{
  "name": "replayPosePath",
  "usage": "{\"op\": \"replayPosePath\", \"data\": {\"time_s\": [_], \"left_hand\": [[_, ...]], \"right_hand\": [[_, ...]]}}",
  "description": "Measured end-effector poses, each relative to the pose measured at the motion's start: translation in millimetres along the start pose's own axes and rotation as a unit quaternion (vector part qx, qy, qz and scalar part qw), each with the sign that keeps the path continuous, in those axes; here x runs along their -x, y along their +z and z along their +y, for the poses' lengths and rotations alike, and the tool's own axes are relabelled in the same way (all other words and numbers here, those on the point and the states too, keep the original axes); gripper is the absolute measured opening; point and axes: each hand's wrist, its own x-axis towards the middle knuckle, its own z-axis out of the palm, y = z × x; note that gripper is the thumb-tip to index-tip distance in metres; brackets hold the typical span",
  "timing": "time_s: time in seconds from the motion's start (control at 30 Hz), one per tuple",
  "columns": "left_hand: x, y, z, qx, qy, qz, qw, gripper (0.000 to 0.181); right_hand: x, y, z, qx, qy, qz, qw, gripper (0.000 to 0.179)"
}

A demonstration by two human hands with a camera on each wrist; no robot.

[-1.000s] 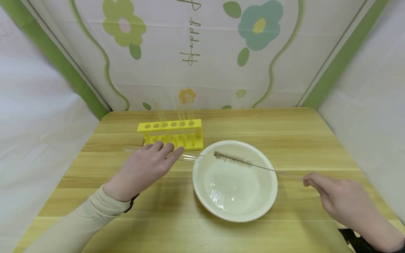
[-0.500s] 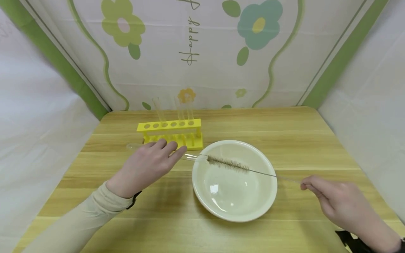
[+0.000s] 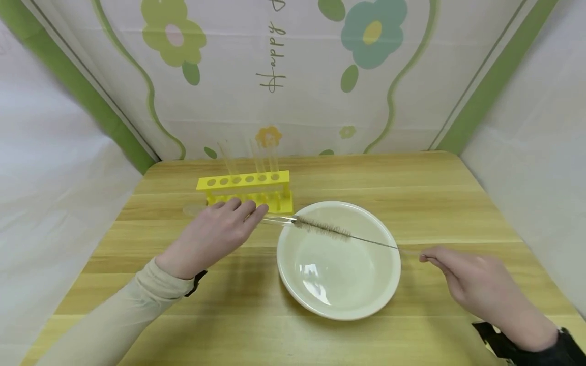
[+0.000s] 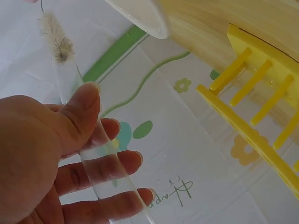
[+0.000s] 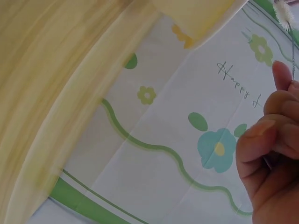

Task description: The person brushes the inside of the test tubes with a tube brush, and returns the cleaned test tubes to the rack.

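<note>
My left hand (image 3: 215,236) grips a clear glass test tube (image 4: 108,179), thumb on one side and fingers curled round the other. The tube's mouth points right, over the rim of a white bowl (image 3: 339,311). At that mouth sits the bristled tip of a test tube brush (image 3: 322,227); the left wrist view shows the bristles (image 4: 57,39) right at the opening. My right hand (image 3: 480,290) pinches the thin wire handle (image 3: 373,242) near its end, beyond the bowl's right side. In the right wrist view its fingers (image 5: 275,135) are curled in.
A yellow test tube rack (image 3: 244,180) stands behind my left hand, with 3 clear test tubes (image 3: 273,160) upright or leaning in it. The bowl rests on a wooden table (image 3: 366,178). A white flowered cloth (image 3: 311,112) hangs behind the table.
My right hand has moved left, bringing the brush tip from over the bowl to the tube's mouth. The left hand has shifted only slightly, still gripping the test tube.
</note>
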Motion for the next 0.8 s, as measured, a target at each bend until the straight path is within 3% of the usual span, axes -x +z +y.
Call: {"op": "replayPosePath", "data": {"time_s": [0.23, 0.5, 0.67, 0.8], "left_hand": [[0.0, 3.4, -2.9, 0.006, -0.003, -0.001, 1.0000, 0.038], [-4.5, 2.3, -1.6, 0.009, 0.004, 0.004, 0.9999, 0.038], [-7.4, 2.4, 0.6, -0.006, 0.016, 0.012, 0.9998, 0.034], [-10.4, 2.1, 3.8, -0.014, 0.023, 0.013, 0.9995, 0.033]], "right_hand": [[-8.5, 7, 6, 0.010, -0.028, -0.010, 0.9995, 0.047], [-16.4, 20, 9, -0.021, -0.074, 0.017, 0.9969, 0.046], [-19.8, 22, 5, -0.025, -0.075, 0.006, 0.9968, 0.048], [-21.9, 22, 2, -0.012, -0.083, 0.022, 0.9962, 0.048]]}}
